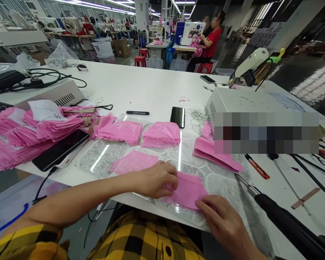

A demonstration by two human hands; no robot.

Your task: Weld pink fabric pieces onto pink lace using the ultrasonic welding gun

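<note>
A pink fabric piece (189, 188) lies on the clear patterned mat (219, 184) right in front of me. My left hand (161, 178) is closed at its left edge, fingers curled down, the tips partly hidden. At the lower right corner, my right hand (226, 218) pinches the same piece between thumb and fingers. Left of it, another pink piece (134, 161) lies flat, partly behind my left hand. Farther back are two neat stacks of pink pieces, one on the left (120, 130) and one nearer the middle (161, 134).
Folded pink fabric (215, 154) lies right, near a black-handled tool (284, 216) and an orange cutter (257, 167). Pink bundles (43, 126) and a large phone (61, 150) are left. A smaller phone (177, 117) and marker (137, 112) lie behind the stacks. A person (212, 39) sews beyond.
</note>
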